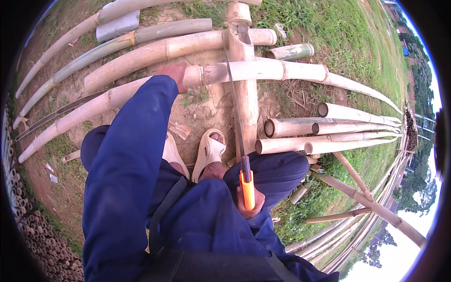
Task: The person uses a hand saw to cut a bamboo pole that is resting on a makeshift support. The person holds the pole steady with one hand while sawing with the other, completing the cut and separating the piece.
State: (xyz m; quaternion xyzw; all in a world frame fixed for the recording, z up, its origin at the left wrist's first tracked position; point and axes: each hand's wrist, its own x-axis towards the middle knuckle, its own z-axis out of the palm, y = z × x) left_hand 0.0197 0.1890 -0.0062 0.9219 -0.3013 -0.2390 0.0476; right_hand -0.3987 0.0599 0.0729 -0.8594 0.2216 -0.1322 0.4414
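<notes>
A long pale bamboo pole lies crosswise in front of me, over a thicker bamboo piece that runs away from me. My left hand is closed around the pole, left of a darkened joint. In my right hand, low between my knees, is the orange handle of a hand saw. Its long thin blade points away from me and meets the pole just right of the dark patch. Whether the teeth have cut in cannot be made out.
Several cut bamboo poles lie to the right. More poles lie beyond the held one, with a grey block and a short greenish bamboo piece. Stacked bamboo ends fill the lower left. A bamboo frame stands at right.
</notes>
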